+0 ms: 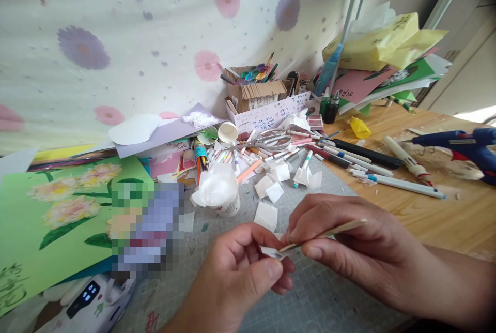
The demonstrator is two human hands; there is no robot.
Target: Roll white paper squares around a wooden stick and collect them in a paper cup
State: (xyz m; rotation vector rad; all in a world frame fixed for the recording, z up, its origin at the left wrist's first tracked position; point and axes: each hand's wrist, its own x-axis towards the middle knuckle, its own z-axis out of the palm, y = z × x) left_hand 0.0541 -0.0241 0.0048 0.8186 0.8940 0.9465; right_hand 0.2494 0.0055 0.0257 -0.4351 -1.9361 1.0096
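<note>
My left hand [240, 276] pinches a small folded piece of white paper [270, 252] between thumb and fingers. In my right hand [349, 250] is a flat wooden craft stick [346, 228], gripped between thumb and fingers. The stick's lower end touches the white paper, and its other end points up to the right. Both hands meet above the grey cutting mat [228, 240]. Just beyond them lie loose white paper squares [265, 216] and a marker with paper around it [306, 170]. A paper cup [222, 193] topped with crumpled white paper stands behind my left hand.
Scissors [271, 140] lie among several markers at the back. A blue glue gun [457, 141] rests at the right on the wooden table [457, 219]. Green paper with flowers [23, 214] lies left, above a white device with a display [87, 297]. A cardboard box [258, 96] holds tools.
</note>
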